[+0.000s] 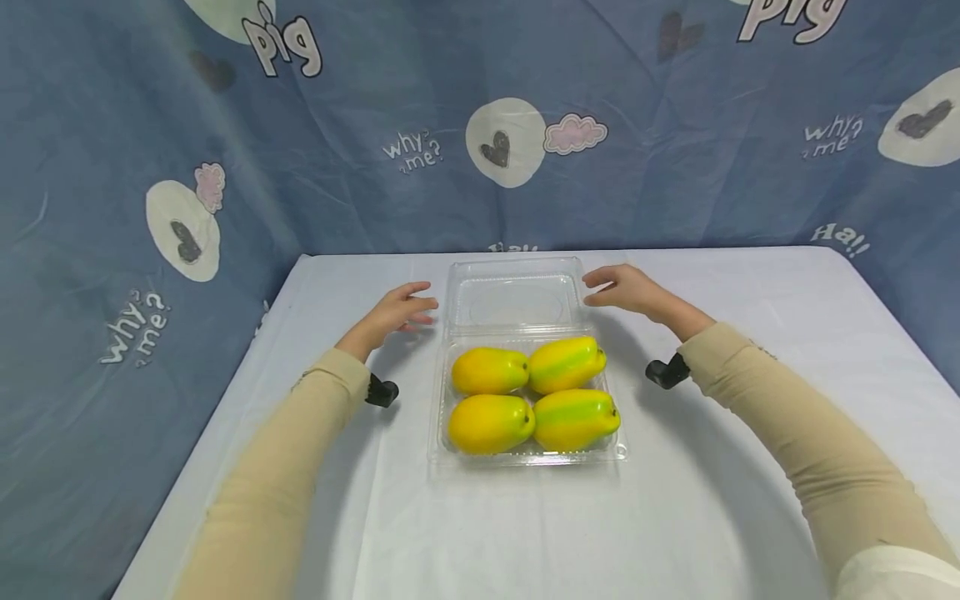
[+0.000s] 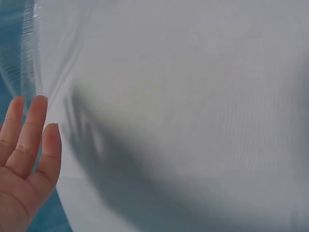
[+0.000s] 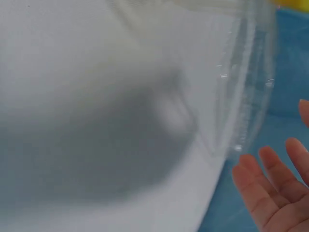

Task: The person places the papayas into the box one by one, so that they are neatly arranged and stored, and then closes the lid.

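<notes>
A clear plastic clamshell box (image 1: 525, 459) lies with its lid (image 1: 516, 300) folded back, away from me. Several yellow-green papayas (image 1: 489, 425) fill its base in two rows, stems pointing right. My left hand (image 1: 397, 310) hovers left of the lid with fingers spread and holds nothing; its fingers extend loosely in the left wrist view too. On the opposite side, my right hand (image 1: 626, 288) has its fingertips close beside the lid's right edge. The right wrist view shows those relaxed fingers (image 3: 275, 169) near the clear plastic edge, nothing in the palm.
A white cloth covers the table (image 1: 525, 533). Behind it and at the left hangs a blue patterned curtain (image 1: 360, 192). Black wrist-camera mounts (image 1: 667, 372) stick out below both wrists.
</notes>
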Action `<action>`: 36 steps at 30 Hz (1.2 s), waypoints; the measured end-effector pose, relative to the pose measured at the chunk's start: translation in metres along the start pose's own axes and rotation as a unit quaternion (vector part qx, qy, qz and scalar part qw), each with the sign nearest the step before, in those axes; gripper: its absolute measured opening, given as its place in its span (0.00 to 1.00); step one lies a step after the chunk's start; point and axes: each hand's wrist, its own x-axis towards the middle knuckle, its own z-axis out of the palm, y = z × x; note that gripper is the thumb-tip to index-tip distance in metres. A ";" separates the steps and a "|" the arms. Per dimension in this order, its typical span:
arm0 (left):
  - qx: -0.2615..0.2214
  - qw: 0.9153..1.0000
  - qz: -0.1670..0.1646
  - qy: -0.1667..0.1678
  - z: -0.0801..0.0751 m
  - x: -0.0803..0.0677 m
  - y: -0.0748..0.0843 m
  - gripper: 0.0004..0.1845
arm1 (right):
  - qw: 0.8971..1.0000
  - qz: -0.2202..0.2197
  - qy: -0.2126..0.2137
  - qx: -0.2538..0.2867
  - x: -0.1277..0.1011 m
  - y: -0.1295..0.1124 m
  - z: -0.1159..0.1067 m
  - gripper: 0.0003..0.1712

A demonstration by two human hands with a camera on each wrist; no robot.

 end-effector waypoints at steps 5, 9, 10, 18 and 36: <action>-0.037 0.999 -0.011 -0.008 0.010 0.005 -0.002 0.35 | 0.995 0.048 0.017 0.082 0.008 0.016 0.008 0.32; -0.054 0.998 -0.015 -0.013 0.016 0.007 -0.004 0.35 | 0.986 0.070 0.030 0.151 0.010 0.025 0.014 0.32; -0.060 0.998 -0.017 -0.012 0.017 0.008 -0.005 0.34 | 0.983 0.073 0.031 0.166 0.011 0.026 0.016 0.32; -0.100 0.995 -0.026 -0.013 0.024 0.013 -0.012 0.33 | 0.967 0.085 0.032 0.238 0.014 0.036 0.025 0.33; -0.102 0.994 -0.022 -0.016 0.027 0.013 -0.014 0.31 | 0.946 0.107 0.024 0.305 0.016 0.040 0.030 0.35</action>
